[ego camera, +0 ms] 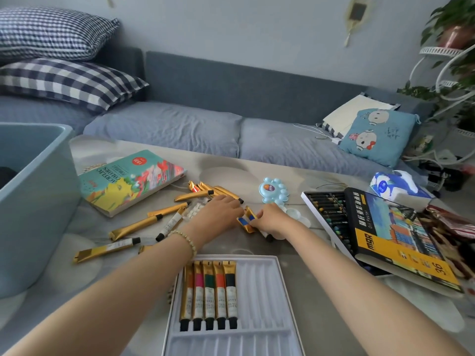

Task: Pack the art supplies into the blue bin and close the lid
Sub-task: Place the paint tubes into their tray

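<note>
Grey tablecloth (218, 173) in front of a blue-grey sofa (231, 80); head view is all we have. Open blue bin (38, 201) sits at the table's left edge, lid not in view. Loose gold paint tubes (136, 226) lie scattered mid-table, and five more sit side by side in the white tray (259, 291) nearest us.

We work a pair of blue-banded tubes (246, 220). Our right hand (272, 218) pinches them at the fingertips. Our left hand (221, 211) lies over the neighbouring tubes with fingers bent, and we cannot tell if it grips anything.

Our read: the tubes are light and soft-walled and dent easily, with the cap as the stiff end. Take them mid-body, a few at a time, without squeezing. The tray looks thin and flexy, so we lift it level by both long edges. The pastel box (385, 232) on the right is half uncovered and needs closing before we lift it.
</note>
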Demonstrator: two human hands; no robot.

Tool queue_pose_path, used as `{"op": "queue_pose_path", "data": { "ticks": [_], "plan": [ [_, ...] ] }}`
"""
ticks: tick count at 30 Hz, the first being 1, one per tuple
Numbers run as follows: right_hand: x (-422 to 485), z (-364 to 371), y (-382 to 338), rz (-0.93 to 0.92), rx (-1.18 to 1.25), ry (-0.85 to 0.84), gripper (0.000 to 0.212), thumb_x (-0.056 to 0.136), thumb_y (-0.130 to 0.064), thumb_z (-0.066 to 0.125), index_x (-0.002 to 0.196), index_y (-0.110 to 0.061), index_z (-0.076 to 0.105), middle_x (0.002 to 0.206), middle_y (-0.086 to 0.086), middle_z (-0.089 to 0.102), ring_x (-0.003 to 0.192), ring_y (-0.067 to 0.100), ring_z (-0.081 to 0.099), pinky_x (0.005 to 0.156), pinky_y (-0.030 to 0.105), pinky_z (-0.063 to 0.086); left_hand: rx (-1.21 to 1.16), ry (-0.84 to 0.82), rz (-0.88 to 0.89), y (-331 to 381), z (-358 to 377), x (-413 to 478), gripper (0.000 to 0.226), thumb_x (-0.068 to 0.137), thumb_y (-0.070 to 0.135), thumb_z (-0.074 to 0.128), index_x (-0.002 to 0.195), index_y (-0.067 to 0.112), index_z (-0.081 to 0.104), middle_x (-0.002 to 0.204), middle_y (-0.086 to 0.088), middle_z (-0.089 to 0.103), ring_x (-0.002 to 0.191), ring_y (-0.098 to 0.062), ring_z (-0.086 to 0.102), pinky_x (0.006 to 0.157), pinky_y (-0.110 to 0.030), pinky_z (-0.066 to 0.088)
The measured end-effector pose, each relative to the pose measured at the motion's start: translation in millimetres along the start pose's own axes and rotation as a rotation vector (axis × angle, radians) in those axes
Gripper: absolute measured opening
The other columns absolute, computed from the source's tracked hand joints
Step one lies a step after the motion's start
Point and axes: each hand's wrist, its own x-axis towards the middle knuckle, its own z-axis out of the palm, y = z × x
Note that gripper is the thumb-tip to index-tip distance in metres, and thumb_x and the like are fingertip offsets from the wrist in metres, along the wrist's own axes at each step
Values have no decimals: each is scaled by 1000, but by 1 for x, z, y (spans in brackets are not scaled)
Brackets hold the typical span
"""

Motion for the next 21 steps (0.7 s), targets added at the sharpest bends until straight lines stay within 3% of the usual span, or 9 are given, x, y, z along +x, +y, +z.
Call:
{"op": "queue_pose_path", "data": {
  "ticks": [4, 6, 8, 10, 12, 14, 16, 21],
  "plan": [
    [-16, -14, 9, -34, 124, 120, 36, 86, -25, 62, 56, -15, 45, 58, -1, 39, 53, 11, 35, 49, 25, 26, -51, -47, -5, 1, 0, 0, 23, 96, 20, 48, 118, 14, 53, 125, -4, 57, 123, -24, 48, 103, -31, 29],
    [-30, -25, 18, -80, 375, 220, 15, 86, -22, 64, 75, -11, 63, 67, -1, 55, 63, 11, 49, 55, 22, 34, -114, -56, -33, 1, -5, -2, 24, 96, 26, 49, 118, 16, 53, 123, -2, 57, 121, -22, 49, 101, -27, 28],
    [-51, -35, 23, -145, 713, 233, 17, 86, -16, 66, 102, -9, 67, 89, 7, 68, 82, 17, 61, 69, 22, 47, -202, -56, -60, 3, -13, -7, 32, 95, 32, 52, 125, 21, 53, 129, 1, 54, 123, -19, 45, 103, -26, 28],
    [-77, -42, 28, -212, 961, 193, 21, 88, -11, 63, 109, -13, 63, 96, 13, 70, 85, 20, 65, 71, 21, 53, -308, 39, -64, 9, -21, -15, 31, 93, 33, 55, 122, 22, 59, 123, 2, 58, 116, -17, 47, 102, -29, 34],
    [-102, -43, 31, -254, 1096, 164, 24, 91, -8, 60, 112, -17, 56, 91, 8, 73, 78, 16, 68, 65, 20, 54, -572, 277, -180, 17, -28, -27, 23, 88, 33, 64, 106, 19, 69, 103, 2, 67, 97, -14, 55, 90, -31, 45],
    [-123, -38, 32, -261, 1160, 159, 29, 91, -6, 58, 115, -21, 51, 85, 1, 75, 74, 10, 69, 61, 21, 54, -912, 407, -356, 25, -37, -43, 17, 84, 33, 69, 92, 19, 71, 85, 7, 69, 79, -7, 60, 76, -24, 50],
    [-138, -26, 32, -278, 1203, 136, 31, 90, -6, 58, 118, -19, 51, 91, 4, 74, 80, 14, 69, 64, 26, 57, -1138, 419, -477, 35, -44, -61, 13, 83, 36, 68, 82, 23, 68, 71, 12, 67, 65, 2, 59, 63, -14, 48],
    [-151, 15, 19, -339, 1109, 117, 33, 87, -3, 62, 115, -21, 55, 94, 9, 68, 68, 9, 65, 56, 24, 54, -1229, 383, -643, 50, -33, -105, 17, 86, 40, 63, 75, 28, 64, 57, 10, 60, 51, 3, 51, 57, -14, 40]
  ]
}}
